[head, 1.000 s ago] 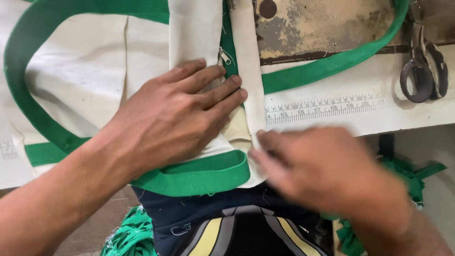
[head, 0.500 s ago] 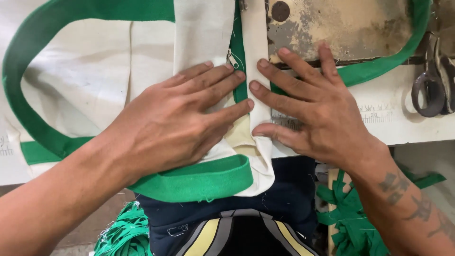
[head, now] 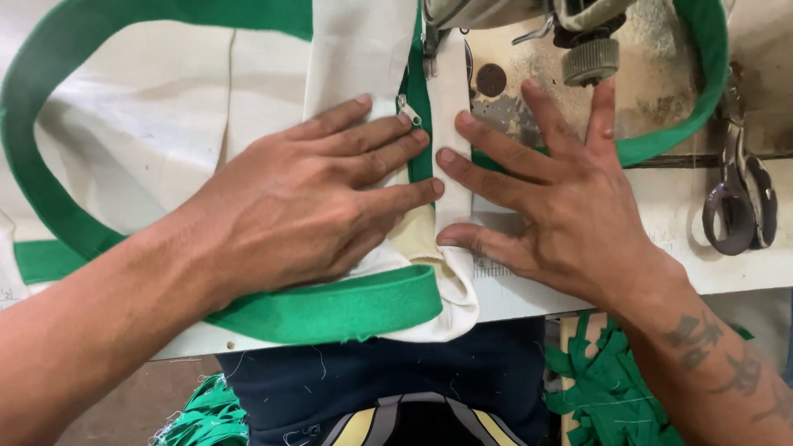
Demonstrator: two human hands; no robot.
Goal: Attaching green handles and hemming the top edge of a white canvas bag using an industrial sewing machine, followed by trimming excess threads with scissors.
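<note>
A cream cloth bag (head: 140, 124) with a green handle strap (head: 33, 165) and a green zipper (head: 420, 116) lies on the sewing table. My left hand (head: 306, 206) presses flat on the cream fabric left of the zipper, fingers spread, tips near the zipper pull (head: 408, 109). On the other side of the zipper, my right hand (head: 553, 206) lies flat with spread fingers on the cream strip and the machine bed. Both hands hold the cloth down; neither grips anything. The sewing machine's foot (head: 434, 33) sits just beyond the fingertips.
Scissors (head: 739, 206) hang at the right of the white table (head: 719, 272). A knurled machine knob (head: 590, 59) sits above my right fingers. Green strap scraps (head: 611, 388) pile below the table on both sides. A printed ruler (head: 492, 268) marks the table edge.
The view has shifted toward the machine, which now shows its knob. My right hand came up from the table edge and spread flat beside the zipper; my left hand stayed pressed on the cloth.
</note>
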